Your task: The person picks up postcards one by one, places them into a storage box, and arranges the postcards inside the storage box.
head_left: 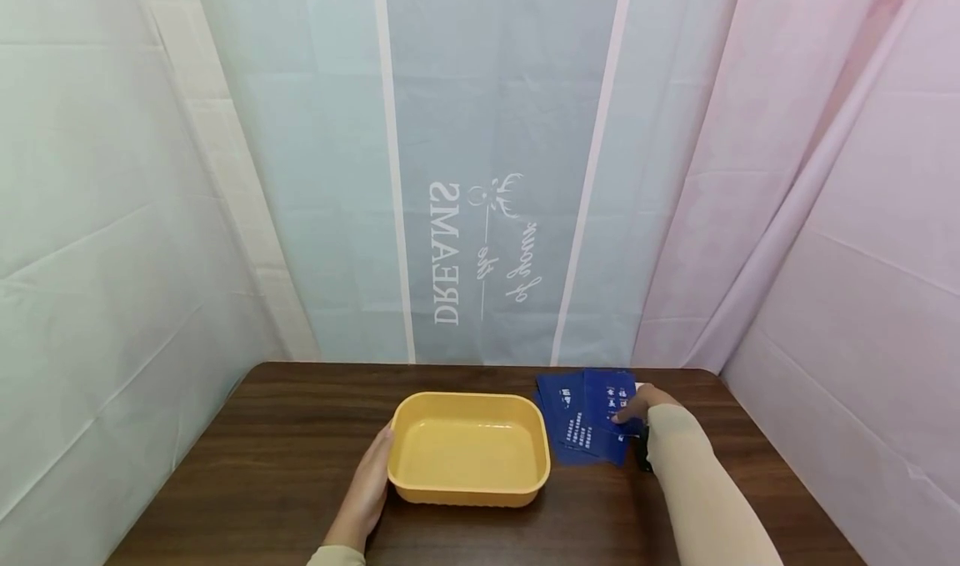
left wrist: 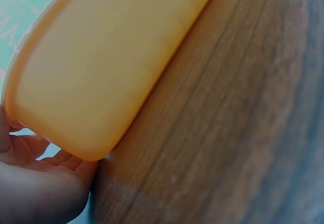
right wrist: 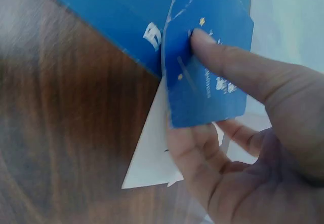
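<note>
A yellow plastic basin stands on the dark wooden table. My left hand holds its left end; in the left wrist view its fingers bend against the end wall of the basin, close to the rim. To the right of the basin lies a fanned, overlapping spread of blue cards printed with white characters. At its right side my right hand pinches a blue card, thumb on the printed face and fingers beneath. Under that card shows a white card, partly hidden by the fingers.
A small black thing shows beside the right sleeve, mostly covered. The wooden table ends at a light blue-grey cloth backdrop with mirrored lettering. Pale cloth walls stand on both sides.
</note>
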A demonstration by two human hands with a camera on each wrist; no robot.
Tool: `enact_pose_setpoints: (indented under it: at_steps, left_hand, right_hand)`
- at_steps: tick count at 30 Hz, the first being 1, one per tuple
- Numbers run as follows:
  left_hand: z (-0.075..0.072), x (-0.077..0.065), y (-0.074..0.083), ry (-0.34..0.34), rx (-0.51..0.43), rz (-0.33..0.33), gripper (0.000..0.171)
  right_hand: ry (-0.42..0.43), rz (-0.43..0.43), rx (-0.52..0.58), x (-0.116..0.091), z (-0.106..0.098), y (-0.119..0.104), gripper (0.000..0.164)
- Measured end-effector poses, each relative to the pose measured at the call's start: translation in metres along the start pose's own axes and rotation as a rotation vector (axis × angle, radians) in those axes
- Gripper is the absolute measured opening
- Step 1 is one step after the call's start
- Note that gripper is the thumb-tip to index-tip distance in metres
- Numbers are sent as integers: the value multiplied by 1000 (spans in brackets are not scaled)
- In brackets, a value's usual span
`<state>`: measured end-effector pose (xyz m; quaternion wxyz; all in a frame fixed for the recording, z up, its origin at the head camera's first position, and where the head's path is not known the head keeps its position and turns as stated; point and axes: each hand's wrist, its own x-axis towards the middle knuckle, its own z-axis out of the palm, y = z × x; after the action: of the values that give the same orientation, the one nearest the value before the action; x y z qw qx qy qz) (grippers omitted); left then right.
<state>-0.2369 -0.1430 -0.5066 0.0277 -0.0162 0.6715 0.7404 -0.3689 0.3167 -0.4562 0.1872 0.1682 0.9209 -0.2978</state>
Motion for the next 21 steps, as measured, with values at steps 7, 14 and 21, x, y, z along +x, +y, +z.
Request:
enact_pose_setpoints:
  at_steps: [7,14,21]
  left_hand:
    - [-1,-1,-4,-9,-16,13,64]
    - [-1,-3,-6,-22,-32,31,61]
    - [-2,-1,-7,-30,-50,51,61]
  right_hand:
    - [0,-92,19,0,3,8,86]
    - [-3,-128,31,10,9,15,73]
    - [-2,-257,101,13,13,18,46]
